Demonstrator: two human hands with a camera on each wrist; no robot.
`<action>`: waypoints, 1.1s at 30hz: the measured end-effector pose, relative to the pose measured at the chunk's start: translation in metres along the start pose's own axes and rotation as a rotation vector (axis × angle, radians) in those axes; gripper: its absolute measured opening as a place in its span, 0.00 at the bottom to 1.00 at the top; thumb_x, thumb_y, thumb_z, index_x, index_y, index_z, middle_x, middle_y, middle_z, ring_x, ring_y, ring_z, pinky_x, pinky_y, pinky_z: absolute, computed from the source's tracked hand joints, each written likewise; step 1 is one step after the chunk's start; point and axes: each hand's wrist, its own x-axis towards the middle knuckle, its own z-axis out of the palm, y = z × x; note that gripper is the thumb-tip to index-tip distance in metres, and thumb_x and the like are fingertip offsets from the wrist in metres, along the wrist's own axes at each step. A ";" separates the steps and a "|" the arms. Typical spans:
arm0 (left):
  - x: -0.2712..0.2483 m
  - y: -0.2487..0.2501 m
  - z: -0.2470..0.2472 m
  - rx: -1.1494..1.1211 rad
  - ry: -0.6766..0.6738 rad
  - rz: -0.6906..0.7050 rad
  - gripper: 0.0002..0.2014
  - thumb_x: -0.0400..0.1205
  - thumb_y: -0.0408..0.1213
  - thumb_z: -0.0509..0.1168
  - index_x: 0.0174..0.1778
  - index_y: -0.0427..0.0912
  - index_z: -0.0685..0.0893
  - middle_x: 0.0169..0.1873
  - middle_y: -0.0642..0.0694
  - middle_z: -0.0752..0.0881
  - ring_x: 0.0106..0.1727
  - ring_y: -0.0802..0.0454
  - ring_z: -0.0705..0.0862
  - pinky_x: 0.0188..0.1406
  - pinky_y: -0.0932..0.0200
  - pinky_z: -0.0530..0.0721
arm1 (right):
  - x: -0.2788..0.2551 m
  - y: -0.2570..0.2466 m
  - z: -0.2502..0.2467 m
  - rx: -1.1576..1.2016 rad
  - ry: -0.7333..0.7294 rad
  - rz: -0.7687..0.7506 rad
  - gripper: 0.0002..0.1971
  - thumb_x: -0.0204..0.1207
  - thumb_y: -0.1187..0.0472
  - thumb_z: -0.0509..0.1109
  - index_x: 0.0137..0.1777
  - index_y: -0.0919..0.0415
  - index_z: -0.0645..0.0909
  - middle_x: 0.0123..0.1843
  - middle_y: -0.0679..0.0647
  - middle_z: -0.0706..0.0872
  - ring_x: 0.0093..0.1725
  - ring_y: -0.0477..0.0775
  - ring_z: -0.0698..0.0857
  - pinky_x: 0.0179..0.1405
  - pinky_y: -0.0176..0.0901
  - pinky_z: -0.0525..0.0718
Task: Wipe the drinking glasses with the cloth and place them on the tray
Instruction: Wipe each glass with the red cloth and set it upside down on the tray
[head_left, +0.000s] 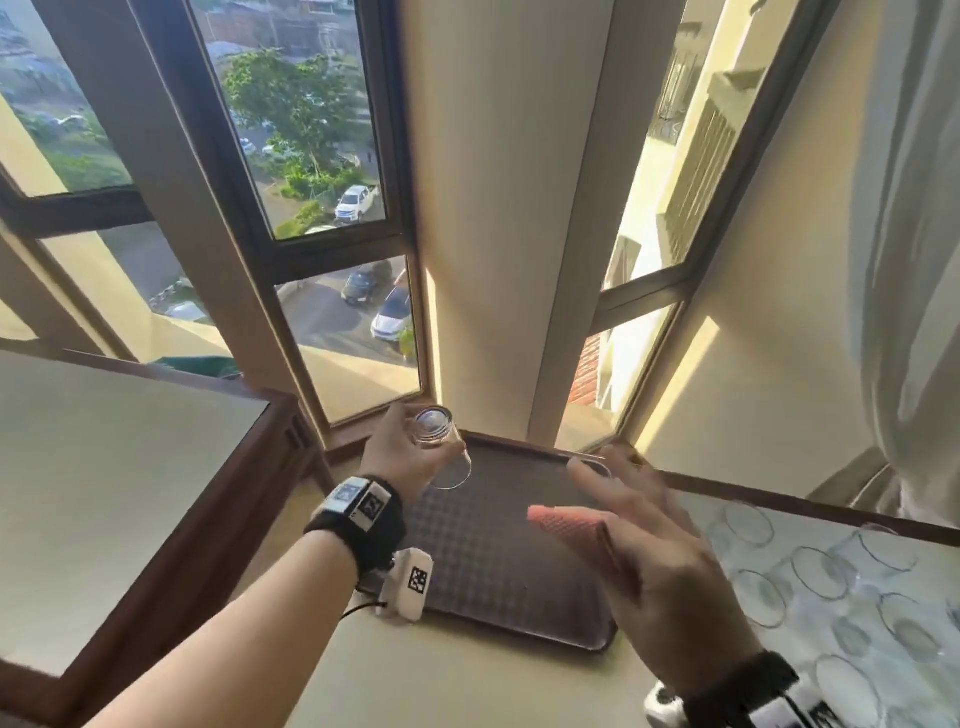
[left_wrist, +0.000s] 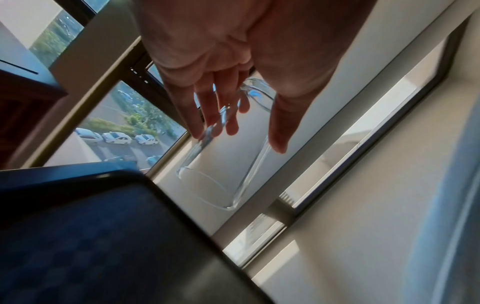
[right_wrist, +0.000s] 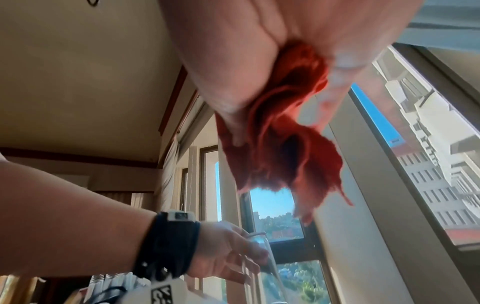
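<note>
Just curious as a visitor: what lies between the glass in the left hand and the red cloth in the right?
In the head view, only bare dark tray surface lies between the glass and the cloth; nothing stands there.

Tray (head_left: 498, 587) and glasses (head_left: 831, 577) on table (head_left: 467, 686)

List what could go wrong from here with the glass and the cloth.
The left hand holds the glass upside down, tilted, above the tray; it could land on its edge and tip. The right hand pinches the red cloth loosely, so it might drop. Its sweep could knock the glasses beside the tray.
</note>
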 end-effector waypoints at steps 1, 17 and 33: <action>0.007 -0.012 0.003 0.052 -0.002 -0.033 0.31 0.69 0.48 0.89 0.61 0.57 0.79 0.51 0.57 0.90 0.52 0.56 0.90 0.52 0.59 0.89 | -0.002 0.000 0.004 0.112 -0.067 -0.007 0.12 0.84 0.53 0.71 0.64 0.48 0.89 0.74 0.44 0.84 0.76 0.45 0.80 0.71 0.55 0.83; 0.100 -0.088 0.047 0.308 -0.021 -0.228 0.32 0.75 0.44 0.85 0.63 0.52 0.68 0.56 0.48 0.82 0.54 0.44 0.84 0.59 0.50 0.83 | -0.066 0.026 0.041 0.162 -0.367 0.499 0.06 0.78 0.49 0.73 0.53 0.38 0.87 0.43 0.35 0.85 0.43 0.38 0.87 0.43 0.31 0.82; 0.116 -0.071 0.056 0.415 0.026 -0.201 0.43 0.71 0.54 0.86 0.79 0.48 0.74 0.70 0.36 0.84 0.70 0.34 0.84 0.72 0.41 0.82 | -0.092 0.036 -0.022 0.047 0.028 0.763 0.21 0.73 0.68 0.80 0.46 0.34 0.88 0.33 0.36 0.89 0.29 0.38 0.87 0.32 0.26 0.80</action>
